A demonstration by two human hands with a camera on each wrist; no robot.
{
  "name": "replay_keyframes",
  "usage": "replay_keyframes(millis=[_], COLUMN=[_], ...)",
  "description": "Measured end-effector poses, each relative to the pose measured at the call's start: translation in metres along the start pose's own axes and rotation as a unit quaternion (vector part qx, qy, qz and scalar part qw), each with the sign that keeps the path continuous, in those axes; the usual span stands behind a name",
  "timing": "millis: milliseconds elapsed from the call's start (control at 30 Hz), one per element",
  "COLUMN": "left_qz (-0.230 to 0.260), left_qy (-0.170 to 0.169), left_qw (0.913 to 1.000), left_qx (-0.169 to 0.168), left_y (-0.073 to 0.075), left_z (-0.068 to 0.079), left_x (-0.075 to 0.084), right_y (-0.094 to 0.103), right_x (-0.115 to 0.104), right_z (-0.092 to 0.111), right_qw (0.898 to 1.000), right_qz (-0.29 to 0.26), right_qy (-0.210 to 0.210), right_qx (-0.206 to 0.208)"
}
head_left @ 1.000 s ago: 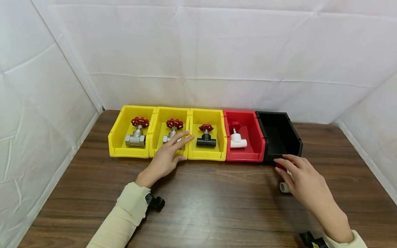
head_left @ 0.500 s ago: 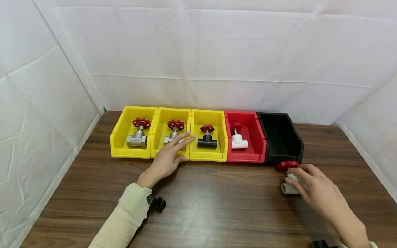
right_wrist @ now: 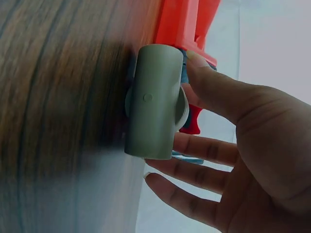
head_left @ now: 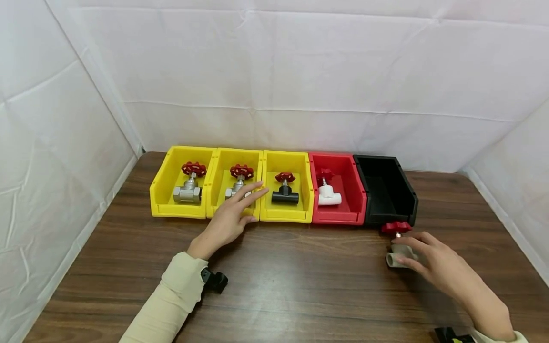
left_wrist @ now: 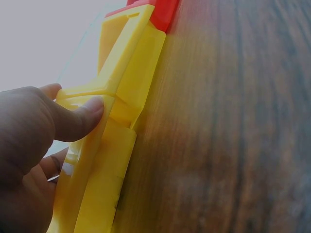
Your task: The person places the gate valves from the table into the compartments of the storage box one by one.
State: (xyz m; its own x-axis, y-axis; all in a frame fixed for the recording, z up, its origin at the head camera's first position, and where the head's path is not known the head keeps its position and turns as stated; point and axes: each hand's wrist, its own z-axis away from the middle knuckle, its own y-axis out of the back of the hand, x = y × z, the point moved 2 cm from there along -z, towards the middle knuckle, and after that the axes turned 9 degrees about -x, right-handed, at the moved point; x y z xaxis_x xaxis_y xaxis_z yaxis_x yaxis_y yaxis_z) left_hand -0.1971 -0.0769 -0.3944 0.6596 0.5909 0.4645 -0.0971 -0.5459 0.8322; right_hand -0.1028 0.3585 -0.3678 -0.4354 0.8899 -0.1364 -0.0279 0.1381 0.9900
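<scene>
A beige plastic valve (head_left: 399, 257) with a red handwheel (head_left: 396, 227) is on the wooden table before the black bin. My right hand (head_left: 446, 264) holds it, thumb and index finger about its body; the other fingers are spread below it in the right wrist view, where its pipe body (right_wrist: 153, 102) shows large. My left hand (head_left: 225, 226) rests at the front of the middle yellow bin (head_left: 233, 212). Its thumb (left_wrist: 90, 114) lies on the rim where two yellow bins meet, and its straight fingers reach over, partly covering the metal valve (head_left: 241, 178) inside.
Bins stand side by side along the back: a left yellow bin (head_left: 163, 209) with a metal valve (head_left: 188, 190), a right yellow bin (head_left: 285, 216) with a black valve (head_left: 285, 195), a red bin (head_left: 339, 218) with a white valve (head_left: 329, 196), and a black bin (head_left: 386, 190). White sheeting (head_left: 274, 71) rises behind.
My right hand has moved from the beige valve's red handwheel down and right, opened a little, and come round its body. The left hand stays on the yellow bins.
</scene>
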Motion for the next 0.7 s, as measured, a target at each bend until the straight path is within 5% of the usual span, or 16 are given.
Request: replay_keyframes(millis=[267, 700], left_qz=[0.003, 0.004], left_qy=[-0.002, -0.002], left_qw=[1.0, 1.0], left_qx=[0.0, -0.003], left_y=[0.0, 0.001], left_z=[0.0, -0.001], left_x=[0.0, 0.0], right_y=[-0.006, -0.011], right_x=[0.004, 0.004], right_z=[-0.001, -0.003], right_qw=[0.999, 0.998], right_qz=[-0.017, 0.006], right_qy=[0.01, 0.065], right_qx=[-0.033, 0.003])
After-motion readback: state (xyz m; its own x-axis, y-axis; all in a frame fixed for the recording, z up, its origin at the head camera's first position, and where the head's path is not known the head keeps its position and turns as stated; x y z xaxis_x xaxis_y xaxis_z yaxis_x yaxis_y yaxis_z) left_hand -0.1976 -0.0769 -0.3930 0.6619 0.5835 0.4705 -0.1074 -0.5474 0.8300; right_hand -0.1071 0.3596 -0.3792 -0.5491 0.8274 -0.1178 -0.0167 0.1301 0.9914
